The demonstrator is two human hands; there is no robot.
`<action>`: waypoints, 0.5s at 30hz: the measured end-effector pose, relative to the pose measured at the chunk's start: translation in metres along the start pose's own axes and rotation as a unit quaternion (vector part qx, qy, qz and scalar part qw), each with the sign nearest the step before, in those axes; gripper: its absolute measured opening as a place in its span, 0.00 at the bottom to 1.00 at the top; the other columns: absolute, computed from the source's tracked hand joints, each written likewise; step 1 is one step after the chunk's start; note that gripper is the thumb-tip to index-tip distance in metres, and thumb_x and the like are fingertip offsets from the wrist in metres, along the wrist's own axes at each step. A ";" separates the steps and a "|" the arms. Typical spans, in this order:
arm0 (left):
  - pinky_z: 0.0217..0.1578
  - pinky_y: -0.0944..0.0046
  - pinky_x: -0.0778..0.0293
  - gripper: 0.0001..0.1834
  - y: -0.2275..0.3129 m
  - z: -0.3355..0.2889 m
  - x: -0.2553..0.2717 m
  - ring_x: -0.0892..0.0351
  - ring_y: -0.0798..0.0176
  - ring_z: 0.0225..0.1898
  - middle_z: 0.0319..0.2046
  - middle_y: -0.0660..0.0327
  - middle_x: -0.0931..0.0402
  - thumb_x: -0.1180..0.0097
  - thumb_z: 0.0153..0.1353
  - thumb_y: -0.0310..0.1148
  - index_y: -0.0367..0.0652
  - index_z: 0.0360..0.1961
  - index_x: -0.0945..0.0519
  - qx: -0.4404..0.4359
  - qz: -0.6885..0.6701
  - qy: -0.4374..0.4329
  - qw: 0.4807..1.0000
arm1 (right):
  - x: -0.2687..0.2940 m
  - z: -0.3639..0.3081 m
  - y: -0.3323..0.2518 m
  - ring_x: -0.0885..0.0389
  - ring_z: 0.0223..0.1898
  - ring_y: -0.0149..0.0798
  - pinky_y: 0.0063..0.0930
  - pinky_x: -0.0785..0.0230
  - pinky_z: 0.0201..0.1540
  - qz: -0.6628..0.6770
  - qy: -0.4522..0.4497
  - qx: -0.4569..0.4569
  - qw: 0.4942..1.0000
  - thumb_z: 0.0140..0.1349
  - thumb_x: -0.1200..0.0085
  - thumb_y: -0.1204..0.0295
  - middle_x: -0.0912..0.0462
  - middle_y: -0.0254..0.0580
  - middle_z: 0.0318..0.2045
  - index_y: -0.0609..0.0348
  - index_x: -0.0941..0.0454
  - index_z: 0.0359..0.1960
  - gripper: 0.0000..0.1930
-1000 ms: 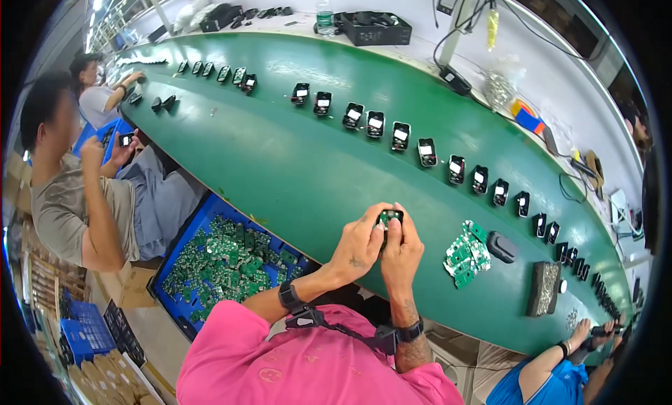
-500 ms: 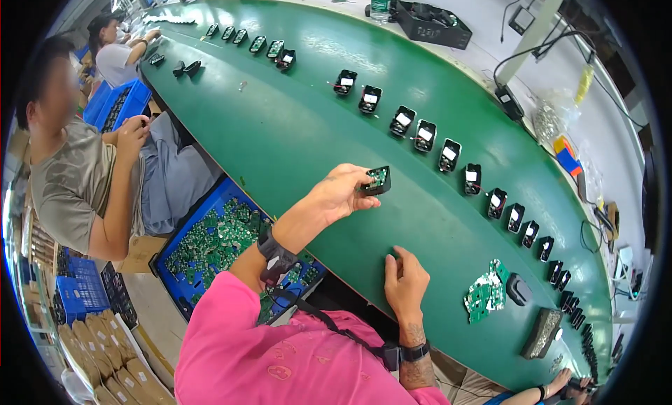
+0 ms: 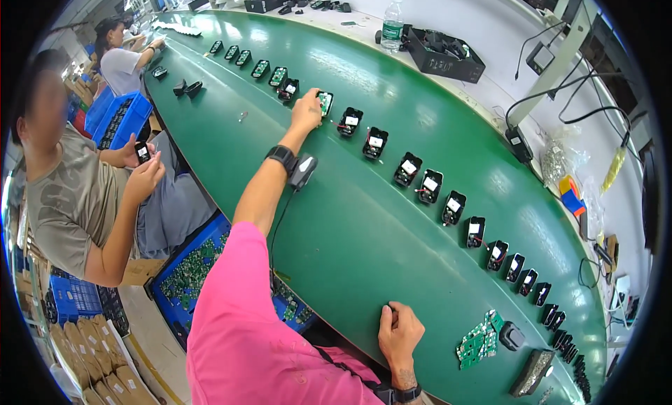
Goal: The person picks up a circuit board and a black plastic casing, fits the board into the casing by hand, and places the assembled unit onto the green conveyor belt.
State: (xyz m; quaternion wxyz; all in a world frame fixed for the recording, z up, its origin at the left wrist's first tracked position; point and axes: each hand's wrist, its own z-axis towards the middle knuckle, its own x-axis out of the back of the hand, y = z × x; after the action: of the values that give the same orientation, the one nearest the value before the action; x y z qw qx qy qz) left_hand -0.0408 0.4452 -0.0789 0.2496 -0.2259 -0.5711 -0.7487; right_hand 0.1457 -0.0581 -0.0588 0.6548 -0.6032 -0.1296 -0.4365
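My left hand [image 3: 306, 114], arm stretched far over the bench, grips a small black housing with a green circuit board [image 3: 325, 103] in it. This housing sits at the row on the green bench, between a black housing with a white-labelled part [image 3: 288, 89] and another such housing [image 3: 349, 121]. Farther left along the row stand housings with green boards showing, such as this board-filled housing [image 3: 278, 76]. My right hand [image 3: 400, 334] rests near the bench's front edge, its fingers curled in with nothing visible in them.
Loose green circuit boards [image 3: 479, 340] lie right of my right hand, beside a black part [image 3: 512, 336] and a rough grey block [image 3: 533, 373]. A blue bin of boards [image 3: 189, 268] stands below the edge. Left, a seated person [image 3: 77, 188] holds a black housing. A bottle [image 3: 393, 26] stands behind.
My left hand has moved forward and left from the near bench to the row, carrying the board-filled housing. My right hand's fingers have curled in. The seated person's hands have shifted.
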 end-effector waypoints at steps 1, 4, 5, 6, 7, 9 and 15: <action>0.44 0.45 0.21 0.21 -0.004 0.007 0.002 0.16 0.39 0.38 0.40 0.41 0.18 0.53 0.67 0.33 0.50 0.61 0.25 -0.036 0.082 0.031 0.996 | -0.001 0.002 -0.001 0.26 0.17 0.39 0.33 0.35 0.22 0.002 0.000 0.003 1.000 0.60 0.38 0.74 0.23 0.40 0.20 0.60 0.19 0.34 0.04; 0.49 0.44 0.23 0.26 0.014 0.004 -0.005 0.19 0.40 0.49 0.48 0.42 0.19 0.50 0.63 0.32 0.48 0.64 0.27 -0.068 0.195 0.046 0.977 | 0.002 -0.001 0.002 0.22 0.21 0.43 0.37 0.32 0.24 -0.001 0.005 -0.034 0.999 0.60 0.38 0.73 0.22 0.39 0.21 0.57 0.20 0.35 0.04; 0.53 0.47 0.24 0.30 0.029 -0.007 -0.001 0.20 0.38 0.50 0.52 0.41 0.21 0.46 0.58 0.31 0.42 0.65 0.28 -0.142 0.151 0.090 0.974 | 0.004 0.000 0.002 0.23 0.19 0.41 0.35 0.32 0.24 -0.004 0.004 -0.027 1.000 0.60 0.38 0.73 0.22 0.40 0.21 0.58 0.19 0.34 0.04; 0.60 0.50 0.29 0.37 0.051 -0.017 0.001 0.25 0.39 0.59 0.61 0.41 0.28 0.46 0.54 0.30 0.42 0.69 0.32 -0.166 0.124 0.031 0.978 | 0.006 0.001 0.004 0.24 0.18 0.39 0.32 0.32 0.23 -0.008 0.005 -0.023 1.000 0.60 0.38 0.74 0.22 0.41 0.20 0.59 0.19 0.33 0.04; 0.63 0.52 0.32 0.40 0.073 -0.031 0.002 0.29 0.41 0.63 0.65 0.42 0.32 0.46 0.53 0.30 0.42 0.70 0.36 -0.237 0.101 -0.037 0.965 | 0.006 0.002 0.007 0.24 0.18 0.39 0.32 0.32 0.23 -0.015 0.020 -0.039 0.999 0.60 0.38 0.74 0.22 0.41 0.20 0.59 0.19 0.33 0.04; 0.67 0.54 0.36 0.45 0.079 -0.035 0.001 0.36 0.44 0.69 0.70 0.43 0.38 0.45 0.51 0.29 0.41 0.73 0.41 -0.343 0.114 -0.139 0.922 | 0.001 0.001 0.008 0.20 0.21 0.42 0.35 0.29 0.26 0.024 0.060 0.003 0.998 0.60 0.38 0.73 0.20 0.42 0.23 0.58 0.19 0.33 0.04; 0.57 0.53 0.27 0.41 0.059 -0.025 0.009 0.22 0.44 0.56 0.54 0.46 0.21 0.28 0.46 0.39 0.38 0.63 0.27 -0.296 0.258 -0.170 0.904 | 0.012 0.002 0.011 0.17 0.27 0.49 0.37 0.25 0.31 0.094 0.043 -0.005 0.995 0.61 0.38 0.73 0.17 0.46 0.28 0.59 0.19 0.36 0.04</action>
State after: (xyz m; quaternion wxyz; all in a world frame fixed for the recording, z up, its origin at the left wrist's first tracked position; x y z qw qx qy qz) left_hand -0.0114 0.4065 -0.0354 0.2551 -0.5521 -0.2791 -0.7431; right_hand 0.1609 -0.0625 -0.0575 0.6948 -0.5970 -0.0420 -0.3989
